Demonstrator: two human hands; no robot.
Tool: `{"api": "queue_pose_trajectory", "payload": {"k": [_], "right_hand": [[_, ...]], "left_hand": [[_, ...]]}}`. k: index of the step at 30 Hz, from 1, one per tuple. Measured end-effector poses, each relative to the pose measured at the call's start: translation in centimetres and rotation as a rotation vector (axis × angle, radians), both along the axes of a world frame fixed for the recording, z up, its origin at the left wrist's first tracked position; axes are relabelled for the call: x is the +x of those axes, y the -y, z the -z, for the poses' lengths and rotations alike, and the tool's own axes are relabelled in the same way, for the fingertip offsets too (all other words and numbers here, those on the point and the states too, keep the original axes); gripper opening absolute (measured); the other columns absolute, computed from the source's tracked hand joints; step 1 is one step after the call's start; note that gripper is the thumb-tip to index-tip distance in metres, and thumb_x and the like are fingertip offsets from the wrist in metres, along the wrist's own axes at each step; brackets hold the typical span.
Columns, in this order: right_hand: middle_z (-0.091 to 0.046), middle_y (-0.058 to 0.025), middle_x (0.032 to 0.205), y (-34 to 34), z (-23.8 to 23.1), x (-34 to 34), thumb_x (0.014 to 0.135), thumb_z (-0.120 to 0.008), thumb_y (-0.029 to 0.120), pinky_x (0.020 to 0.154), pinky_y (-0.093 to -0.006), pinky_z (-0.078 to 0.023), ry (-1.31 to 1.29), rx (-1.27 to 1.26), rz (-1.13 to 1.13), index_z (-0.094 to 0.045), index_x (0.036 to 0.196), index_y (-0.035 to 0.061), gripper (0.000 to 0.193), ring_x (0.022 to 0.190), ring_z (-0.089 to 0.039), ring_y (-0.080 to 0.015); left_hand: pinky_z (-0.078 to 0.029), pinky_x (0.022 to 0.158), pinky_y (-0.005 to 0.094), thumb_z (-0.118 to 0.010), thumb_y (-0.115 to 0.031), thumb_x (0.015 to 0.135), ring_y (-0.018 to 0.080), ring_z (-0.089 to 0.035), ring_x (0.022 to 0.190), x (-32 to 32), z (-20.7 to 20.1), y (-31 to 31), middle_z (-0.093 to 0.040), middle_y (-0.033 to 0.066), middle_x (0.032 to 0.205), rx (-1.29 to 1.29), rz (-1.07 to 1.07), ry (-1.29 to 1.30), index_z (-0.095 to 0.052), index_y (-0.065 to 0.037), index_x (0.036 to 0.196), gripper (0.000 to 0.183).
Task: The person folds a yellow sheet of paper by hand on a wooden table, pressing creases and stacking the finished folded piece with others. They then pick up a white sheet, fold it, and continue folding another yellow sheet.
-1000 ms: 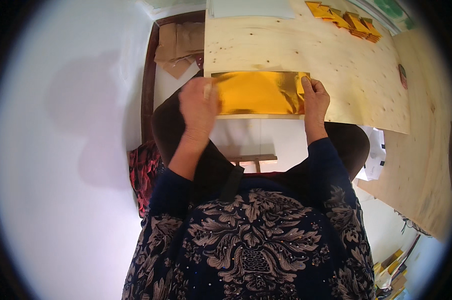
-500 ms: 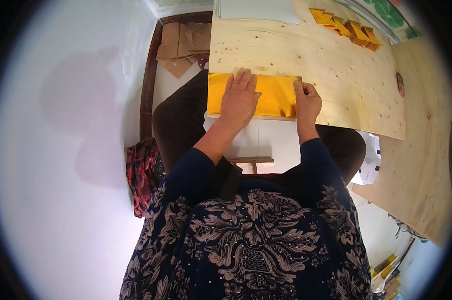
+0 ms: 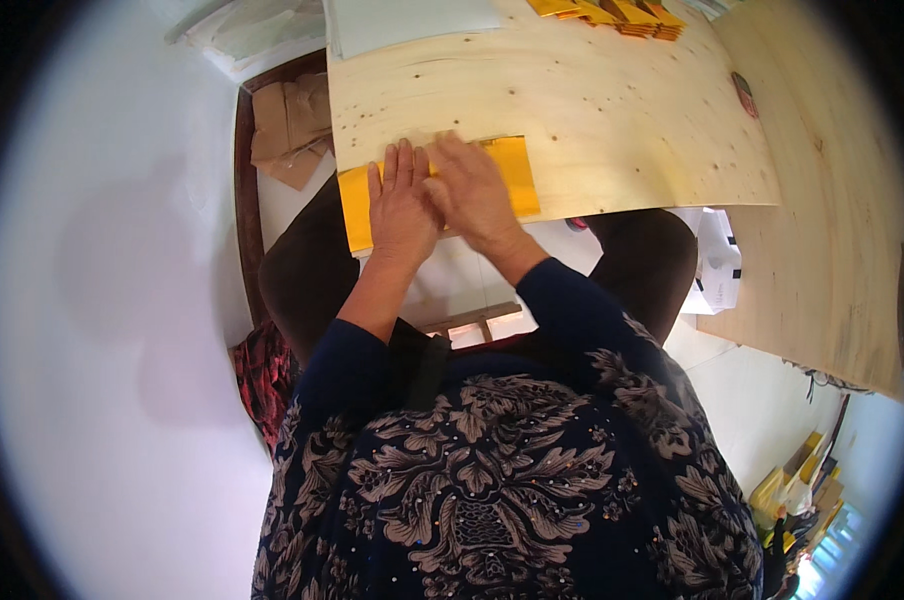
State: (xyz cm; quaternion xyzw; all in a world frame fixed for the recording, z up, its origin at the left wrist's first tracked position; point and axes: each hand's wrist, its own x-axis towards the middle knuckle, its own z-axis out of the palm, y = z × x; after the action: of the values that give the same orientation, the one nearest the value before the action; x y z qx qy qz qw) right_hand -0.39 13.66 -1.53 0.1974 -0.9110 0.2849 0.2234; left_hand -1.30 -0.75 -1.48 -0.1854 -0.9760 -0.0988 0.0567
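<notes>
One sheet of glossy yellow paper [image 3: 357, 205] is pressed flat at the near edge of the pale wooden tabletop [image 3: 592, 110]. The left hand [image 3: 402, 205] and the right hand [image 3: 472, 190] are laid on it side by side, palms down, fingers spread flat; nothing is gripped. The sheet is judged light, thin, slippery and easily creased, so it is best taken by its edges. A stack of similar yellow pieces [image 3: 612, 12], count unclear, is seen at the far edge.
</notes>
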Motion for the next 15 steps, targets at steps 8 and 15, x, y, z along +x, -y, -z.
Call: {"api": "queue_pose_trajectory", "payload": {"k": [8,15], "right_hand": [[-0.037,-0.0163,0.152,-4.8,-0.7,1.2,0.096,-0.052,0.04,0.116,-0.0498,-0.023,0.178,0.454,0.224,-0.044,0.14,0.0015,0.059,0.144,-0.03,-0.0314],[-0.038,-0.0148,0.152,-5.4,-0.4,1.5,0.096,-0.051,0.044,0.117,-0.05,-0.02,0.143,0.432,0.218,-0.045,0.141,0.002,0.062,0.143,-0.031,-0.0293]], "left_hand": [[-0.012,0.119,0.0518,-0.054,-0.043,0.094,0.0298,-0.024,0.147,-0.2,-0.1,2.7,-0.028,0.0179,0.157,0.002,-0.052,0.015,-0.035,0.0,0.148,0.071],[-0.013,0.118,0.0544,-0.057,-0.046,0.093,0.0336,-0.021,0.147,-0.5,-0.9,6.4,-0.024,0.0183,0.159,0.016,-0.23,-0.041,-0.028,0.002,0.15,0.079]]}}
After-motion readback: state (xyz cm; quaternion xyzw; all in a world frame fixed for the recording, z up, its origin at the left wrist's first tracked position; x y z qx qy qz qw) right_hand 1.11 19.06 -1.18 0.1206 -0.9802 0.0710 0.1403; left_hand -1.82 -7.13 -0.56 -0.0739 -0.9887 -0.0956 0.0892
